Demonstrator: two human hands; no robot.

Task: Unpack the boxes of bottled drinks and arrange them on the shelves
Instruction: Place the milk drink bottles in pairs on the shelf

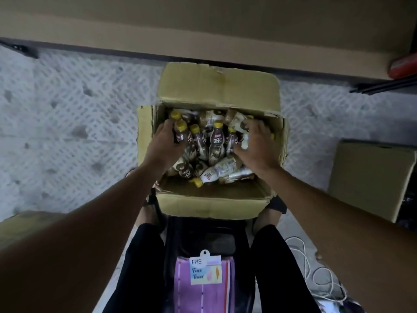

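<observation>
Inside the box (214, 201), left hand (163, 143) grips a bottle (181, 132); right hand (257, 145) touches bottles (239, 125).

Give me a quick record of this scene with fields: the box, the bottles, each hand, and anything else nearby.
box: cardboard, flaps open
bottles: many, yellow caps; most upright, some lying at the near side
left hand: grips a dark bottle at the box's left side
right hand: on bottles at the box's right side; grip unclear
nearby: second box to the right, purple towel in front of the person
</observation>
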